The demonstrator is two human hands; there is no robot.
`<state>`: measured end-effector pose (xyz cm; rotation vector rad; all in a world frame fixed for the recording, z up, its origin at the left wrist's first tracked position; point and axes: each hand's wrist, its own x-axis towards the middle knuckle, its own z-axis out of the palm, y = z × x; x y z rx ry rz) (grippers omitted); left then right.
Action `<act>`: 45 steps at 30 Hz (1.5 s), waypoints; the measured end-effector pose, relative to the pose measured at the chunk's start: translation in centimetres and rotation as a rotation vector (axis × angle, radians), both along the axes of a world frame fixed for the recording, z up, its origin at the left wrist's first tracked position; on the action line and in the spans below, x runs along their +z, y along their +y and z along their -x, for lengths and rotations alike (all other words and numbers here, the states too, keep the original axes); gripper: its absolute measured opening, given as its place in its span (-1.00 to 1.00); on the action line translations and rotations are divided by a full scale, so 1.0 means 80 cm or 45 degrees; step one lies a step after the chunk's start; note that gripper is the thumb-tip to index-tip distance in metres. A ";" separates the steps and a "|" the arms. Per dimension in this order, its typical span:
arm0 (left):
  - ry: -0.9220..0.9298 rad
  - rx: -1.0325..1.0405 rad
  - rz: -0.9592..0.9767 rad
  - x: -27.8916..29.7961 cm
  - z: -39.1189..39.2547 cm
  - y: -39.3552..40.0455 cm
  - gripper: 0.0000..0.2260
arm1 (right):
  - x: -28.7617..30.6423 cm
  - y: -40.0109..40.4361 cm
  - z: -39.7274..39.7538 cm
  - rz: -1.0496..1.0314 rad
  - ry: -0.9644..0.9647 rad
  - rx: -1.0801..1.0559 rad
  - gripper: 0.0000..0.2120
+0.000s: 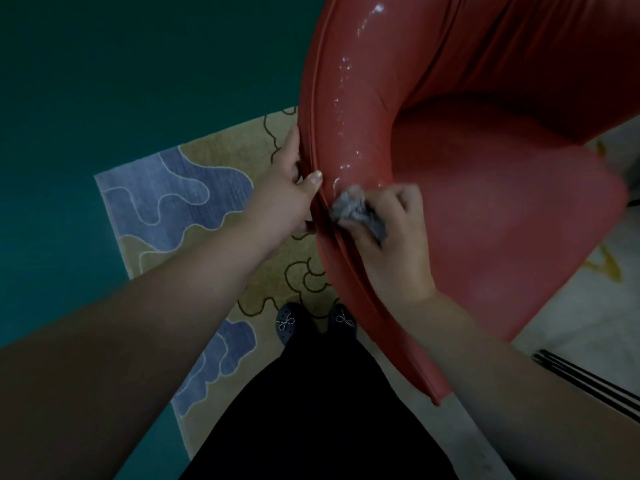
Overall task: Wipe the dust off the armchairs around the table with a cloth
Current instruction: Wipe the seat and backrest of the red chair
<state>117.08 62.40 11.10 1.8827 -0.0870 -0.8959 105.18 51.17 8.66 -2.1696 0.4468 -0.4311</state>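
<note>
You're standing over the red armchair, looking down at its curved back edge and seat. Your right hand has its grip curled tight round a bunched grey cloth, pressing it onto the inner face of the chair's back, just inside the rim. Your left hand holds the rim from the outside: thumb hooked over the top edge, other fingers curled behind the back, so that grip is clamped on the armchair. The two hands sit close together, w/ the rim between them.

A trail of shiny wet marks runs along the inner face from near the cloth up toward the top of the view. Seat cushion lies to the right of the cloth.

Below, your dark shoes w/ small bows stand on a patterned rug, blue and tan shapes. Teal floor lies left of the rug. Dark clothing fills the bottom centre.
</note>
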 end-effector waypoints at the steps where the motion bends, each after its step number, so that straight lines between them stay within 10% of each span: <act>1: 0.014 0.014 0.010 0.000 0.000 0.000 -0.39 | 0.000 0.003 0.011 0.006 0.003 0.029 -0.79; 16: 0.176 0.113 0.084 0.007 -0.001 -0.002 -0.54 | -0.007 -0.011 0.002 0.014 -0.021 0.082 -0.71; 29: -0.461 0.465 0.005 -0.025 0.008 -0.061 -0.60 | -0.019 -0.030 -0.005 -0.123 -0.023 -0.003 -0.71; 45: -0.475 0.579 0.149 -0.038 0.010 -0.057 -0.63 | -0.028 -0.042 -0.036 -0.157 -0.071 0.026 -0.73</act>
